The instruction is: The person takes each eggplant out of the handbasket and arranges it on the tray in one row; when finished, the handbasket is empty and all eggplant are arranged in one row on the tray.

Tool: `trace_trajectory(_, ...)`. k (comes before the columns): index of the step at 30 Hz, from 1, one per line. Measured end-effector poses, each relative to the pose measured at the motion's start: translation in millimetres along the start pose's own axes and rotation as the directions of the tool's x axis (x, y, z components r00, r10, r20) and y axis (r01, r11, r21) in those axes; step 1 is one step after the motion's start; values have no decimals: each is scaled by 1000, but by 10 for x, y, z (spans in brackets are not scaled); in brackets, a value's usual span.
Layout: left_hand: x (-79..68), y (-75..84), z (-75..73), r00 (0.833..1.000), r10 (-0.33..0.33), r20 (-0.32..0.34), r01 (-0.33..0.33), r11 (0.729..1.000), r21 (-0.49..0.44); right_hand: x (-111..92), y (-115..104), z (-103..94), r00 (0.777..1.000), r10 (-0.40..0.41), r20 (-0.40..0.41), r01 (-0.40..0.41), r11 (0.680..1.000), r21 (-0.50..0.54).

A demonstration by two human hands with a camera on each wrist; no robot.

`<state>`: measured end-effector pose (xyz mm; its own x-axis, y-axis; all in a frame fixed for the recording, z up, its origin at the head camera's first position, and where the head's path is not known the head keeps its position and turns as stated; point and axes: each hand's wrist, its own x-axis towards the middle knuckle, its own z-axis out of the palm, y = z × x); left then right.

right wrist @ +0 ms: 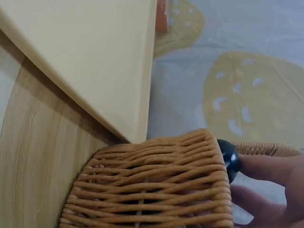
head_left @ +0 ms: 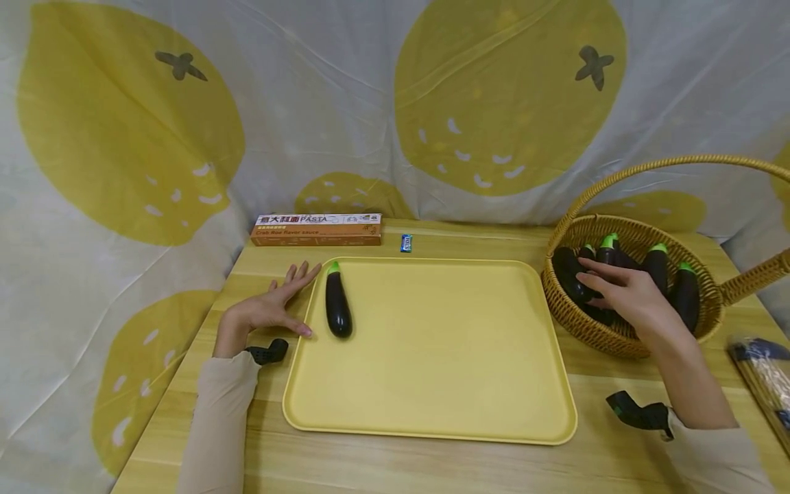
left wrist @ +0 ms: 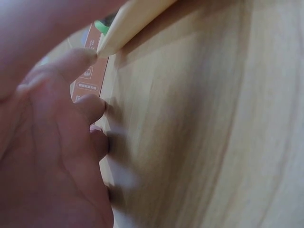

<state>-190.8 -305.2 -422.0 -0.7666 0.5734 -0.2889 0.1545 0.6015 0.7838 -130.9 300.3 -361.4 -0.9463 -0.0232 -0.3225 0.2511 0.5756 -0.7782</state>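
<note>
My left hand (head_left: 268, 307) rests at the left edge of the yellow tray (head_left: 444, 343), fingers spread, thumb and index fingertip at its rim. In the left wrist view, the left hand (left wrist: 57, 128) has its other fingertips near the wooden table. An eggplant (head_left: 338, 302) with a green cap lies on the tray's left side. Over at the wicker basket (head_left: 592, 336), my right hand (head_left: 632, 295) reaches in and grips a dark eggplant (head_left: 569, 274) by the near-left rim. The right wrist view shows that eggplant's rounded end (right wrist: 229, 159) above the rim, against the fingers.
Several other eggplants (head_left: 655, 267) fill the basket, whose tall handle (head_left: 679, 162) arches over it. Behind the tray are a pasta box (head_left: 317, 230) and a small blue packet (head_left: 406, 243). A clear-wrapped bundle (head_left: 765, 370) lies at the right edge. A lemon-print cloth (head_left: 321, 103) hangs behind.
</note>
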Motion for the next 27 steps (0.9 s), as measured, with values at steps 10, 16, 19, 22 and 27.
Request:
trace_trajectory(10,-6,11,-7,1000,-5,-2,5,1000,12,-90,143,-137,987,-94,131,110,986,-122)
trace_trajectory(16,-6,8,3,1000,-2,-11,2,1000,28,-68,171,-156,991,-83,108,99,984,-146)
trace_trajectory(19,-5,10,4,1000,-3,-9,3,1000,30,-56,179,-162,993,-86,77,98,980,-172)
trace_trajectory(22,-3,20,1,1000,-8,-3,8,1000,24,-54,189,-164,991,-109,73,122,971,-203)
trace_trajectory(27,-9,23,-10,1000,-14,2,14,1000,7,-64,221,-168,977,-188,96,206,951,-232)
